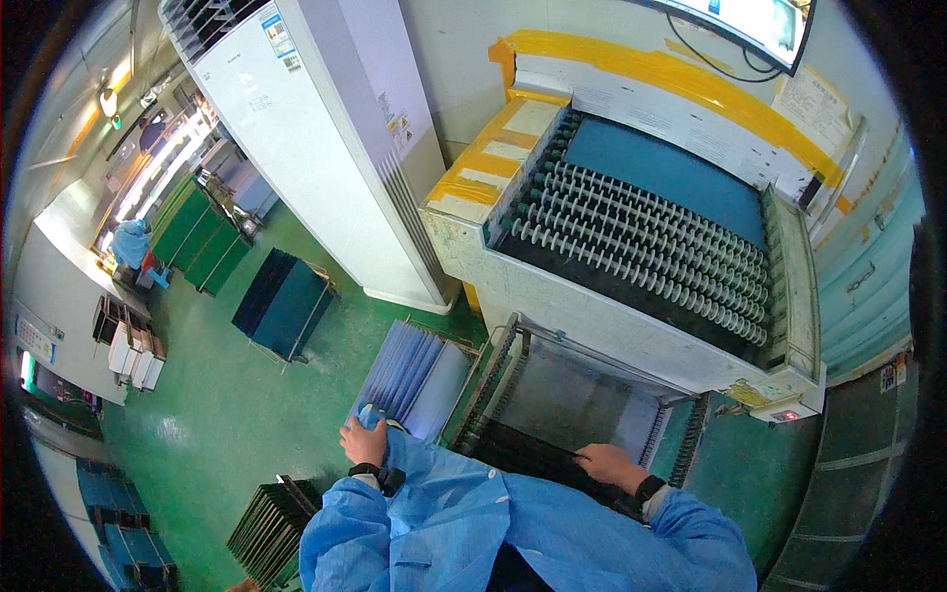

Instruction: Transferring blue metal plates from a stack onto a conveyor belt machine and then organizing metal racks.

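My right hand (610, 466) is closed at the edge of a dark panel (533, 456), which lies low in front of me beside a metal rack frame (582, 347). My sleeve and body cover part of that panel. On the left, my left hand (363, 444) has its fingers curled by a small light-blue piece (371, 415); what it grips is hard to make out. Just beyond this hand stands a rack of upright pale-blue sheets (406, 370).
Ahead is a roller machine (641, 252) with a dark-blue panel (656, 173) at its far end. A tall white air conditioner (296, 148) stands left of it. Racks of panels (284, 304) (271, 533) occupy the green floor. A person (130, 243) works far left.
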Demonstrator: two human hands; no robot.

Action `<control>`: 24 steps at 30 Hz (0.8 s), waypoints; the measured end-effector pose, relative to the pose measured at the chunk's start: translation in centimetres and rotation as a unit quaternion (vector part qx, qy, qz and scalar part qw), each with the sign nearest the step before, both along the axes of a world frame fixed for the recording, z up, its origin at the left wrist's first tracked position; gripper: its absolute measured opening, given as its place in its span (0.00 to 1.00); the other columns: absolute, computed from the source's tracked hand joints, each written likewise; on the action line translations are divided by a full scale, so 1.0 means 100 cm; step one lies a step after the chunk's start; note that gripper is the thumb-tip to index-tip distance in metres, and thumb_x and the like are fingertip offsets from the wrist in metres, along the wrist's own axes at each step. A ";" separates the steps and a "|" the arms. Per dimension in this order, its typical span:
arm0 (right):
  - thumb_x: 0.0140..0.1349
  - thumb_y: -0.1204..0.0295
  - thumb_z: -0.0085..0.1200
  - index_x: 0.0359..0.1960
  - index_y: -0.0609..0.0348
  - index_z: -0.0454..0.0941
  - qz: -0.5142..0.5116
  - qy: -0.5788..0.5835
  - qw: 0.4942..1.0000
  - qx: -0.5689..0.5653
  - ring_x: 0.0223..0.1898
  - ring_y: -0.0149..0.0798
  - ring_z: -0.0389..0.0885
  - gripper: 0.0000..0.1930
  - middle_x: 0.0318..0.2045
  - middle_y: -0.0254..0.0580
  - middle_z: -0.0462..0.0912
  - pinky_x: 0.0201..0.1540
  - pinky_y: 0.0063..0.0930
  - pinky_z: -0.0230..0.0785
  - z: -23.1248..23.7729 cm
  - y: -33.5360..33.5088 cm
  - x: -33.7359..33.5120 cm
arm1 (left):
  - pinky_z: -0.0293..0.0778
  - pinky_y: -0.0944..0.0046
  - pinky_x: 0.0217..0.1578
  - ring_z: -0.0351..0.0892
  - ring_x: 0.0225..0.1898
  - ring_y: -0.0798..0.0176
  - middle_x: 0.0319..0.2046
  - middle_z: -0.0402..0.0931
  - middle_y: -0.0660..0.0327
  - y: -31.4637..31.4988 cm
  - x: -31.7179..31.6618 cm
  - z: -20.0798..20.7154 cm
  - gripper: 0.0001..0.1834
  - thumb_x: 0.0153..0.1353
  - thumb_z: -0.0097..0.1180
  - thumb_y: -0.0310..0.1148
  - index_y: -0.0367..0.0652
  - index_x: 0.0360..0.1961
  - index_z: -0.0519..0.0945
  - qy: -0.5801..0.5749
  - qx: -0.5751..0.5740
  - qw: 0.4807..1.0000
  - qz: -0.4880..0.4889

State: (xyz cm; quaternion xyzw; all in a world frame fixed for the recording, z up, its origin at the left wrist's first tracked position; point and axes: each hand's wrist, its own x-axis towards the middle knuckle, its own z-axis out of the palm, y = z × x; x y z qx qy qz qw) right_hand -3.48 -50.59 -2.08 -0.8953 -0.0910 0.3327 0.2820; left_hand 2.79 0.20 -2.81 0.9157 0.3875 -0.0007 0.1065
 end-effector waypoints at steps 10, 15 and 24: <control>0.63 0.58 0.53 0.53 0.54 0.80 -0.016 -0.021 0.997 0.067 0.54 0.57 0.77 0.20 0.51 0.53 0.81 0.56 0.47 0.70 -0.048 -0.011 -0.003 | 0.73 0.42 0.52 0.71 0.55 0.37 0.53 0.70 0.46 -0.001 0.001 0.000 0.40 0.47 0.67 0.55 0.44 0.58 0.74 0.004 0.004 1.000 0.001; 0.63 0.59 0.54 0.52 0.54 0.80 -0.021 -0.037 0.996 0.079 0.53 0.57 0.77 0.20 0.50 0.53 0.81 0.56 0.46 0.70 -0.046 -0.011 -0.003 | 0.73 0.42 0.52 0.72 0.54 0.36 0.53 0.70 0.45 -0.004 0.002 0.002 0.39 0.47 0.67 0.56 0.43 0.57 0.75 0.007 0.003 1.000 -0.002; 0.62 0.59 0.54 0.53 0.54 0.80 -0.020 -0.015 0.997 0.078 0.54 0.57 0.77 0.21 0.50 0.54 0.81 0.56 0.46 0.70 -0.044 -0.010 0.000 | 0.73 0.41 0.51 0.71 0.55 0.36 0.53 0.70 0.45 -0.005 0.003 0.004 0.39 0.47 0.68 0.56 0.43 0.57 0.75 0.005 -0.002 1.000 -0.004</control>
